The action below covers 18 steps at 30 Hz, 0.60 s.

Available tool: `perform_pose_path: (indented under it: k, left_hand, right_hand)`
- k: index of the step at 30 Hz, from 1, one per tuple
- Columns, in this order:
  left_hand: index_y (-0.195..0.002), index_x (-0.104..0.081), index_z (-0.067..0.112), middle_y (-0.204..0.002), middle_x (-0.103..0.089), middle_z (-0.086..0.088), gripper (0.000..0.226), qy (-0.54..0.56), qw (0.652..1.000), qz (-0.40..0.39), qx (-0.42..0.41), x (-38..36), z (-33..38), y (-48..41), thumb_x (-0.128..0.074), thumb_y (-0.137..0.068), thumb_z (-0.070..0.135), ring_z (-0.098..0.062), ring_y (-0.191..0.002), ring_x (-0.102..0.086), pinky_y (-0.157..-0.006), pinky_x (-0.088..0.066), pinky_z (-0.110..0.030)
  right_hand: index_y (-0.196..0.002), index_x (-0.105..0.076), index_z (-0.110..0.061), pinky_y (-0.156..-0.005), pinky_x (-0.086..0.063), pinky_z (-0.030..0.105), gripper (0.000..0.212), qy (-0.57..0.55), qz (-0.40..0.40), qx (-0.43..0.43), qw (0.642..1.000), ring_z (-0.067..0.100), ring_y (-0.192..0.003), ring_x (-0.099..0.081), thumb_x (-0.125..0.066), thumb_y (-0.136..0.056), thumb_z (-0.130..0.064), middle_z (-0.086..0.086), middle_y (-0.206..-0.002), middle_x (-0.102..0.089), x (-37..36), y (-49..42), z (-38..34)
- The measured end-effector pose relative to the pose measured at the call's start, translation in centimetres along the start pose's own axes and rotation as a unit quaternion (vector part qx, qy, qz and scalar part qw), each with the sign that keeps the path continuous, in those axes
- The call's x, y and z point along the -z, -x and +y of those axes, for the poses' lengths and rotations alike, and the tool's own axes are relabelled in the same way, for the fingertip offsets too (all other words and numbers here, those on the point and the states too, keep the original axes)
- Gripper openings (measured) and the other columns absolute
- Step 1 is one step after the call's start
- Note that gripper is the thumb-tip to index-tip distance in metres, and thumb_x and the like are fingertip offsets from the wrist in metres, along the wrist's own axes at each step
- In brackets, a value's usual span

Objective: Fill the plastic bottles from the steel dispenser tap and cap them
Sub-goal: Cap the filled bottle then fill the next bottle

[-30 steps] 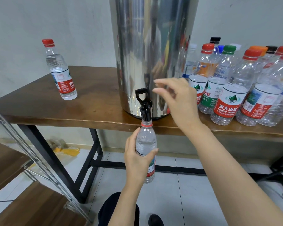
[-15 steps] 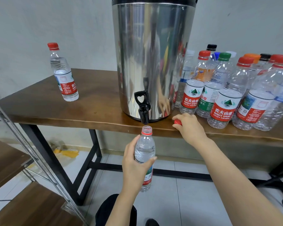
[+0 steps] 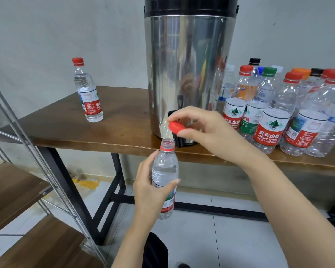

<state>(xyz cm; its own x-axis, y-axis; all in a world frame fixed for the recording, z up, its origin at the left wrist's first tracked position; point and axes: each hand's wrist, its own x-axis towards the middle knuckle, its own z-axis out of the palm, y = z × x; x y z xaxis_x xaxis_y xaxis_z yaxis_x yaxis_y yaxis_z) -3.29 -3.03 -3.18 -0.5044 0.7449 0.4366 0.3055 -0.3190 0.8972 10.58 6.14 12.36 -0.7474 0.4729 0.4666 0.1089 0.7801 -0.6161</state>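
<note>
Head camera caught the left hand (image 3: pixel 151 192) wrapped round the clear, ribbed plastic bottle (image 3: pixel 165 167), thumb across the label. It held the bottle upright below the table edge, just in front of the black tap (image 3: pixel 179 141). The bottle's mouth stood open above a red neck ring. The right hand (image 3: pixel 205 130) pinched a smooth red cap (image 3: pixel 176 127) between thumb and fingertips, just above that mouth and clear of it. Behind, the shiny steel dispenser (image 3: pixel 188 74) stood on the dark wooden table (image 3: pixel 66 122). A capped bottle (image 3: pixel 88 93) stood alone at the left, and a crowd of bottles (image 3: pixel 269 128) with coloured caps was packed at the right.
</note>
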Motion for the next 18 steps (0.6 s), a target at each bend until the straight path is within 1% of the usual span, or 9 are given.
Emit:
perform_pose_path:
  k: [2, 4, 7, 9, 12, 14, 16, 17, 18]
  left_hand:
    - [-0.129, -0.050, 0.052, -0.130, -0.058, 0.012, 0.078, -0.006, 1.000, -0.003, -0.009, 0.7, 0.4, -0.2, -0.086, -0.065, 0.025, -0.015, -0.121, -0.059, -0.099, -0.053, -0.044]
    - [-0.129, -0.050, 0.051, -0.130, -0.058, 0.012, 0.077, -0.011, 1.000, -0.003, -0.020, 1.4, 0.7, -0.3, -0.085, -0.065, 0.026, -0.016, -0.122, -0.058, -0.099, -0.053, -0.044]
    - [-0.131, -0.050, 0.045, -0.129, -0.057, 0.015, 0.076, -0.020, 0.999, -0.002, -0.026, 2.3, 0.8, -0.3, -0.085, -0.065, 0.027, -0.013, -0.122, -0.058, -0.099, -0.053, -0.041]
    - [-0.129, -0.049, 0.049, -0.128, -0.058, 0.017, 0.076, -0.029, 0.999, 0.004, -0.030, 3.0, 0.8, -0.3, -0.084, -0.065, 0.028, -0.010, -0.121, -0.057, -0.098, -0.054, -0.037]
    - [-0.126, -0.048, 0.056, -0.127, -0.057, 0.020, 0.077, -0.046, 0.998, 0.014, -0.036, 3.8, 0.7, -0.4, -0.084, -0.064, 0.030, -0.008, -0.121, -0.057, -0.098, -0.053, -0.034]
    - [-0.126, -0.049, 0.055, -0.127, -0.058, 0.019, 0.077, -0.054, 0.998, 0.017, -0.036, 4.1, 0.7, -0.5, -0.085, -0.063, 0.030, -0.009, -0.121, -0.058, -0.098, -0.054, -0.038]
    - [-0.124, -0.048, 0.061, -0.126, -0.059, 0.017, 0.078, -0.057, 0.997, 0.020, -0.042, 4.4, 0.7, -0.6, -0.085, -0.063, 0.030, -0.013, -0.119, -0.060, -0.096, -0.055, -0.041]
    - [-0.123, -0.048, 0.063, -0.126, -0.059, 0.017, 0.077, -0.057, 0.997, 0.022, -0.042, 4.5, 0.6, -0.7, -0.084, -0.062, 0.031, -0.014, -0.118, -0.060, -0.096, -0.055, -0.042]
    - [-0.123, -0.048, 0.063, -0.126, -0.059, 0.017, 0.076, -0.054, 0.997, 0.024, -0.041, 4.7, 0.6, -0.9, -0.084, -0.062, 0.034, -0.016, -0.118, -0.060, -0.096, -0.055, -0.043]
  right_hand:
    - [-0.117, -0.066, -0.025, -0.090, -0.049, 0.022, 0.033, 0.043, -0.055, 0.002, 0.998, 0.007, -0.110, -0.058, -0.065, -0.091, -0.005, -0.013, -0.116, -0.062, -1.1, -1.3, -0.2]
    - [-0.119, -0.068, -0.020, -0.092, -0.048, 0.019, 0.031, 0.071, -0.090, 0.003, 0.993, 0.006, -0.109, -0.057, -0.065, -0.092, -0.005, -0.011, -0.114, -0.061, -2.0, -2.1, -0.1]
    - [-0.120, -0.068, -0.017, -0.093, -0.043, 0.010, 0.030, 0.095, -0.111, 0.007, 0.989, 0.000, -0.108, -0.053, -0.064, -0.093, -0.004, -0.011, -0.114, -0.061, -2.9, -2.8, -0.1]
    - [-0.119, -0.069, -0.018, -0.092, -0.043, 0.010, 0.029, 0.097, -0.118, 0.006, 0.988, 0.000, -0.107, -0.054, -0.064, -0.093, -0.006, -0.011, -0.114, -0.062, -3.4, -3.2, 0.0]
    - [-0.115, -0.070, -0.020, -0.087, -0.042, 0.017, 0.024, 0.107, -0.120, -0.004, 0.987, 0.004, -0.099, -0.056, -0.070, -0.091, -0.021, -0.010, -0.109, -0.064, -4.1, -3.9, 0.1]
    - [-0.107, -0.070, -0.019, -0.078, -0.043, 0.021, 0.029, 0.137, -0.113, -0.014, 0.984, 0.005, -0.086, -0.055, -0.074, -0.085, -0.037, -0.008, -0.096, -0.063, -4.5, -4.5, -0.1]
    - [-0.099, -0.066, -0.019, -0.070, -0.044, 0.027, 0.038, 0.186, -0.103, -0.035, 0.976, 0.006, -0.073, -0.051, -0.072, -0.081, -0.052, -0.010, -0.080, -0.057, -5.0, -4.8, -0.5]
    - [-0.098, -0.063, -0.021, -0.068, -0.044, 0.028, 0.039, 0.202, -0.100, -0.039, 0.973, 0.005, -0.072, -0.050, -0.069, -0.082, -0.055, -0.012, -0.078, -0.056, -5.2, -4.9, -0.7]
    - [-0.102, -0.062, -0.024, -0.071, -0.045, 0.028, 0.038, 0.201, -0.100, -0.039, 0.974, 0.004, -0.074, -0.051, -0.067, -0.084, -0.057, -0.014, -0.084, -0.058, -5.3, -5.0, -0.8]
